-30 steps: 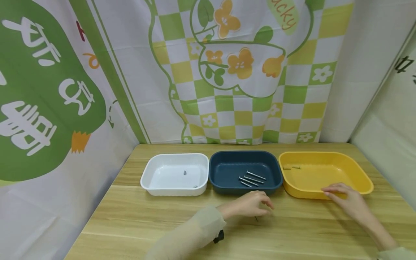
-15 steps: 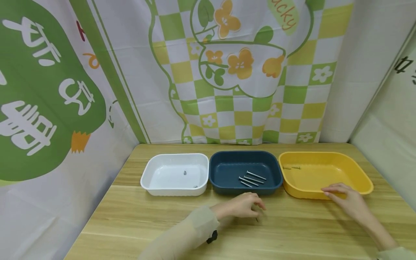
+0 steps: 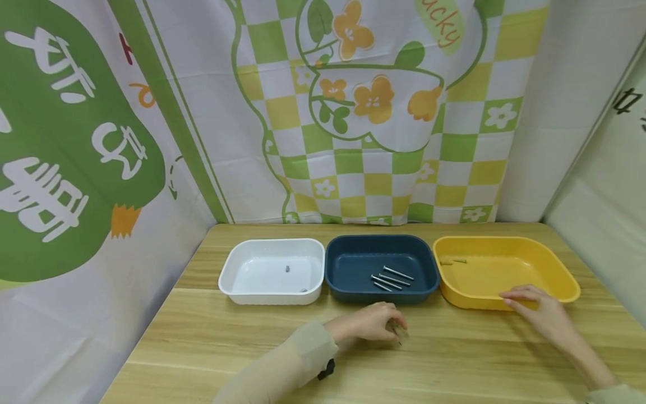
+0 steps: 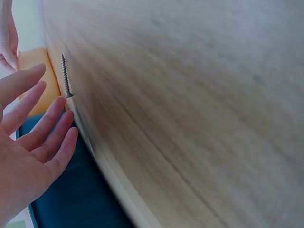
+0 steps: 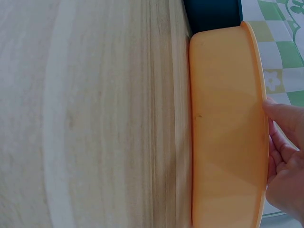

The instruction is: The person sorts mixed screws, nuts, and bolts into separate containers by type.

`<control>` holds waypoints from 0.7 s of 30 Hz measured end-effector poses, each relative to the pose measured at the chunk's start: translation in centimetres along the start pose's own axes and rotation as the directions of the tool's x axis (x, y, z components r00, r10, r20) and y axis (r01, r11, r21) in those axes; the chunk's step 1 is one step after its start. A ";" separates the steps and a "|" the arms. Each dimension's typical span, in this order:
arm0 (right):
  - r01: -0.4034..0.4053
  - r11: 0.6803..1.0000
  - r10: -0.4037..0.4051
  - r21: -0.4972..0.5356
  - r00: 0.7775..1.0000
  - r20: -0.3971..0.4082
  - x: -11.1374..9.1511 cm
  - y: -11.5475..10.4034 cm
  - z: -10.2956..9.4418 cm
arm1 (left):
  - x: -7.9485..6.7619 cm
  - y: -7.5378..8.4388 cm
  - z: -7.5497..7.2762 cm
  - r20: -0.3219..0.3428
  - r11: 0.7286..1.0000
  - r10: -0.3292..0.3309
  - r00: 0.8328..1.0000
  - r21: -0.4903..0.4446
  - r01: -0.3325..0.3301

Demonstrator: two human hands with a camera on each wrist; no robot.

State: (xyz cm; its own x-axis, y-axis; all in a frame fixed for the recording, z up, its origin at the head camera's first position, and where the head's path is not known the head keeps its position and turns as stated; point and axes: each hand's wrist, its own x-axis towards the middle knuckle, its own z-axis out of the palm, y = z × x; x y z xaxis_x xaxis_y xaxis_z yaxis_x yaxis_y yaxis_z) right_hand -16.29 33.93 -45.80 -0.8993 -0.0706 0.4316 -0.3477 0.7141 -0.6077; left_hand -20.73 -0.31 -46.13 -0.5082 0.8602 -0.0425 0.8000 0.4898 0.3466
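My left hand [image 3: 370, 322] is low over the table in front of the dark blue tray [image 3: 348, 295]. In the left wrist view its fingers [image 4: 47, 121] are spread and loosely bent, palm bare. A dark threaded screw [image 4: 66, 76] with a flared head lies on the wood right by those fingertips; in the head view the fingers mostly cover it. At the front rim of the yellow tray [image 3: 476, 300], my right hand [image 3: 540, 311] holds the edge. Its thumb sits at the rim and the other fingers bend behind it, partly hidden.
Several long silver bolts [image 3: 396, 273] lie in the blue tray. Two small brass-coloured screws [image 3: 459, 260] are in the yellow tray's left end. To the left, a white tray [image 3: 272, 299] contains small grey metal pieces [image 3: 287, 269]. A patterned cloth [image 3: 363, 168] hangs behind the table.
My left hand has shifted left and slightly toward the table's front, its fingers drawing in around the screw's spot. The right hand and the trays stay where they were.
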 end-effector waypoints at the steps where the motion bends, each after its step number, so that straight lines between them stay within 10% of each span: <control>1: 0.000 1.000 0.000 0.000 1.000 0.001 0.0 0.0 0.0 | 0.0 -0.1 0.0 0.001 1.000 -0.001 1.000 0.003 0.001; 21: 0.028 0.999 -0.027 0.016 0.999 -0.017 -0.1 0.0 0.0 | 0.4 -0.6 0.4 0.022 1.000 -0.023 1.000 -0.007 0.023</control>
State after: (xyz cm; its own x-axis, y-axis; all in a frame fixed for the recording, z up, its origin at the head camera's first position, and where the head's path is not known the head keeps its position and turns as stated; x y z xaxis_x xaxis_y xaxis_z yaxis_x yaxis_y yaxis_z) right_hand -16.22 33.94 -45.79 -0.8849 -0.0785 0.4591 -0.3765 0.7009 -0.6058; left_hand -21.25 -0.20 -46.76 -0.5193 0.8517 -0.0707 0.7858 0.5084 0.3523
